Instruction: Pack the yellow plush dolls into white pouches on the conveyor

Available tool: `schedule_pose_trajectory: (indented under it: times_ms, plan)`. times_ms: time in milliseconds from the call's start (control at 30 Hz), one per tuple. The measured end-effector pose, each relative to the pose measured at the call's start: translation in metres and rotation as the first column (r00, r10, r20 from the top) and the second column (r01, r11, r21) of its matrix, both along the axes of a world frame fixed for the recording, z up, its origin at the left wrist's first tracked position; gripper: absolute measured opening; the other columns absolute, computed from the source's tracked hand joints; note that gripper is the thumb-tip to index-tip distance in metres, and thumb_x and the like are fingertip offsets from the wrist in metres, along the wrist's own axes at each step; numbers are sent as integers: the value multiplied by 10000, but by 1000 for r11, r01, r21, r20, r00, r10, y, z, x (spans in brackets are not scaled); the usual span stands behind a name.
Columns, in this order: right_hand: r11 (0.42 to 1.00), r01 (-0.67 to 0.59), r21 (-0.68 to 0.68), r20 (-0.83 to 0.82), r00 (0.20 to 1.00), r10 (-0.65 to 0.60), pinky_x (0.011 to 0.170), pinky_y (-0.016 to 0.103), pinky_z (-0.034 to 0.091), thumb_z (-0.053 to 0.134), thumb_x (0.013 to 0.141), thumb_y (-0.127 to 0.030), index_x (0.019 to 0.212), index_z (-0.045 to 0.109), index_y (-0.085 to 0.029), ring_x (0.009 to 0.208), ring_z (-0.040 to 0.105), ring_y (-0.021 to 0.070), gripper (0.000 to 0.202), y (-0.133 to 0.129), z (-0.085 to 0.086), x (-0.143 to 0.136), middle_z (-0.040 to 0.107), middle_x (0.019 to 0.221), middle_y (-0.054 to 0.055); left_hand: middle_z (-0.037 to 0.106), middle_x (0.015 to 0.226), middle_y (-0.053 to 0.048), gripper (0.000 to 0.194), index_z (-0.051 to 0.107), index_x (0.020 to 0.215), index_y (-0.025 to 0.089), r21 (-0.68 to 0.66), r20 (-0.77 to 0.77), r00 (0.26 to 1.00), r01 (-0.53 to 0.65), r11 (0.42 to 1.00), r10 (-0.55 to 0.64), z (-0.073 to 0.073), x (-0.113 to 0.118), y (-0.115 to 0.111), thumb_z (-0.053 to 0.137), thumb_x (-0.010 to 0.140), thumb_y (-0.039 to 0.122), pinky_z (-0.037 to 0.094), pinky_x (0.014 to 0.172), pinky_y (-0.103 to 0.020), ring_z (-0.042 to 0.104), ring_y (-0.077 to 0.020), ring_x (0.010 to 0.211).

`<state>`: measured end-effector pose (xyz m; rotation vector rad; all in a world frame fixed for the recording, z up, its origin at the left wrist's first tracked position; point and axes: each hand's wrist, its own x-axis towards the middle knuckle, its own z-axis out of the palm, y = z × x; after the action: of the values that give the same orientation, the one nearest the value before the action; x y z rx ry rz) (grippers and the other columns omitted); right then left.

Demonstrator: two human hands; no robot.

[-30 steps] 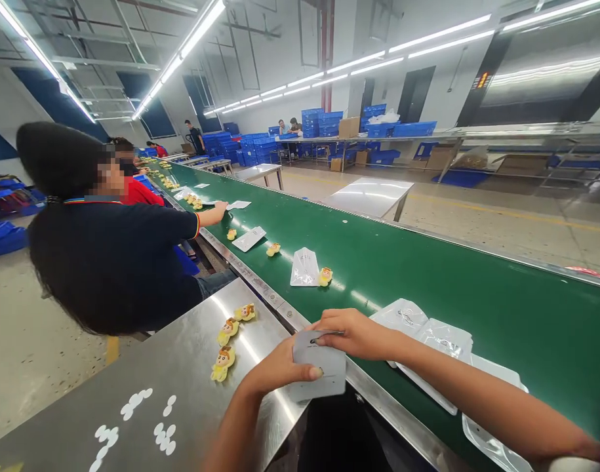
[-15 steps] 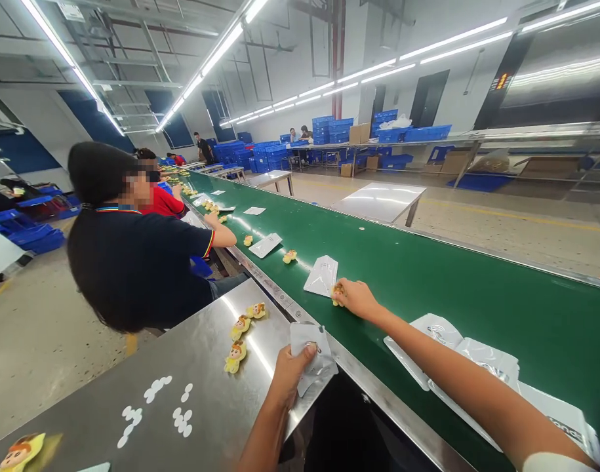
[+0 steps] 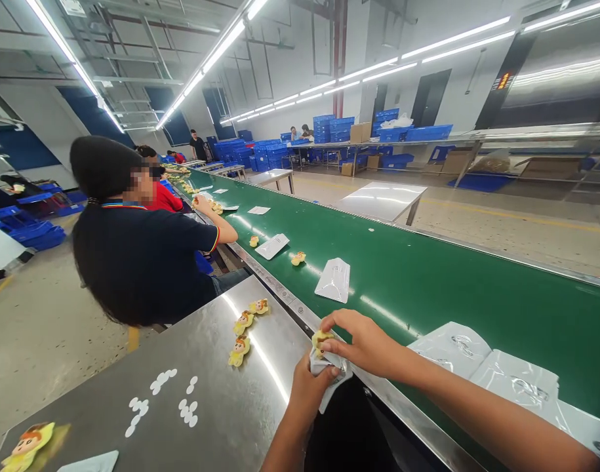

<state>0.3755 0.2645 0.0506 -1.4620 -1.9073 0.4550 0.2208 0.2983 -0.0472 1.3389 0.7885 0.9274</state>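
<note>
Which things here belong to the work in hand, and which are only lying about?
Belonging, it seems:
pouch in left hand
yellow figure in right hand, at the pouch
other pouches on green belt

Apparently just lying about:
blue crates
cardboard box

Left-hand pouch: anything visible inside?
A yellow toy, gripped by the right hand, is at the pouch's mouth. Anything deeper can't be seen: the pouch wall and left hand cover it.
</note>
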Motion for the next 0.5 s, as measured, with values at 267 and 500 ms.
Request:
schedule_pose_trajectory:
  times_ms: [267, 500]
  plan:
    - [988, -105, -113, -238, 968, 75, 748, 282, 437, 546, 856, -455, 1005, 549, -218, 862, 588, 160, 280, -3, -4, 14, 643, 921, 12, 606, 790, 9, 276, 609, 904, 171, 34, -34, 999, 0, 999, 1, -6, -4, -11, 729, 665, 241, 408, 688, -242, 518, -153, 745]
    - [996, 65, -59, -177, 981, -74, 638, 261, 411, 465, 902, -440, 998, 531, -226, 723, 556, 138, 244, -4, 7, 17, 634, 814, -6, 589, 730, 34, 269, 593, 848, 182, 139, -99, 994, -22, 990, 36, -5, -18, -9, 746, 632, 231, 395, 648, -231, 488, -139, 690]
